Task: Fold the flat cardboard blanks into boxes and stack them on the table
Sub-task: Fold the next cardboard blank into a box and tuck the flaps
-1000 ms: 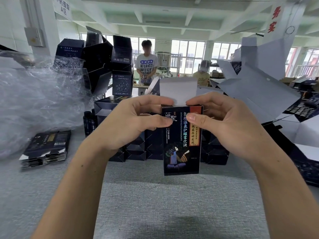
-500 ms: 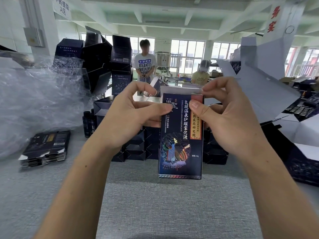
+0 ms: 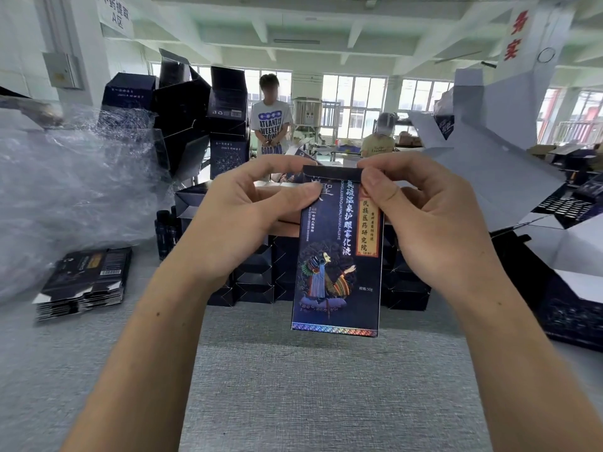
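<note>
I hold a dark blue printed box (image 3: 336,262) upright above the grey table (image 3: 293,386), its front with a figure and Chinese text facing me. My left hand (image 3: 248,216) grips its upper left side, thumb on the front. My right hand (image 3: 421,216) pinches the upper right corner, thumb on the front and fingers over the folded-down top flap. Behind the box stands a row of stacked folded boxes (image 3: 257,275). A pile of flat blanks (image 3: 85,282) lies at the left.
Crumpled clear plastic wrap (image 3: 65,190) fills the left side. Tall dark cartons (image 3: 195,125) stand behind it, and large unfolded grey blanks (image 3: 489,158) lean at the right. Dark trays (image 3: 571,305) sit at the right edge. Two people (image 3: 270,119) stand at a far bench.
The white top flap that stood open has been folded down and closed. The box has come nearer and lower in view, and both hands have shifted to its top corners.
</note>
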